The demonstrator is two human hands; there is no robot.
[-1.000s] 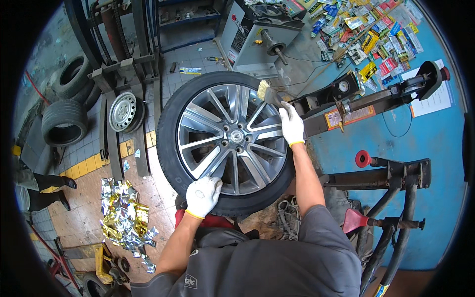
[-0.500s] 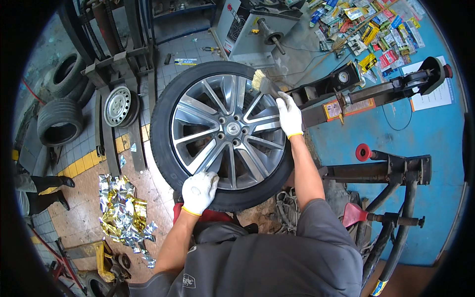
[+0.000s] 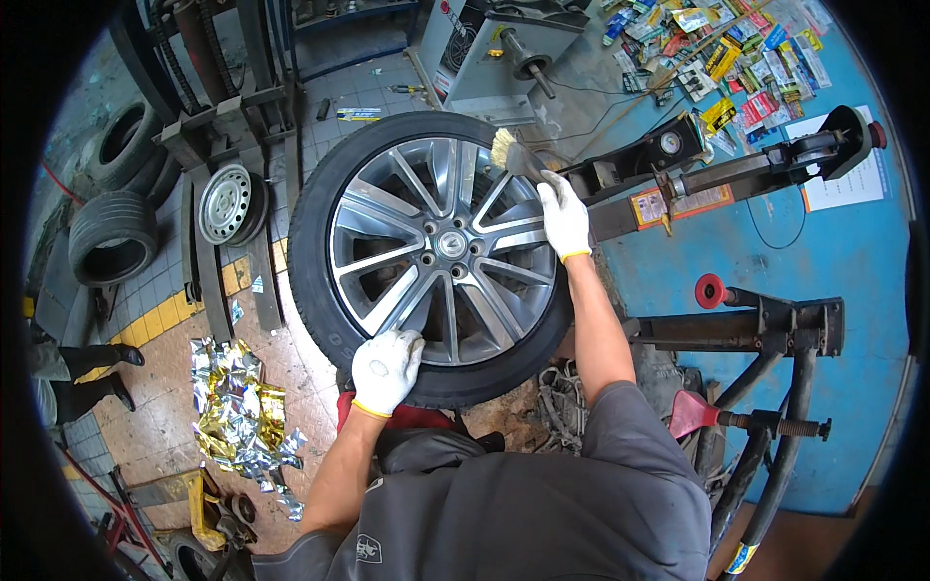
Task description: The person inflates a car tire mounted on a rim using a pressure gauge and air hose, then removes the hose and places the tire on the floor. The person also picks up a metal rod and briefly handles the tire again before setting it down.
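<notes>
A car wheel (image 3: 451, 268), a silver and dark alloy rim with a black tyre (image 3: 315, 276), lies in front of me, tilted toward my body. My left hand (image 3: 386, 372), in a white knit glove, grips its near left edge with curled fingers, where rim meets tyre. At the far right edge my gloved right hand (image 3: 565, 215) is closed around a brush (image 3: 521, 163). The brush's pale bristles (image 3: 502, 147) point to the far left, over the far right part of the tyre. The fingertips round its handle are partly hidden.
Metal arms (image 3: 746, 174) of a machine stand close on the right, with a black frame (image 3: 741, 329) nearer. Left are a steel rim (image 3: 231, 205), used tyres (image 3: 113, 237), crumpled foil (image 3: 242, 412) and a person's legs (image 3: 92, 378). Packages (image 3: 722, 63) cover the far right floor.
The whole view has shifted slightly. Both hands keep their holds, and the brush and right hand sit a touch farther from me.
</notes>
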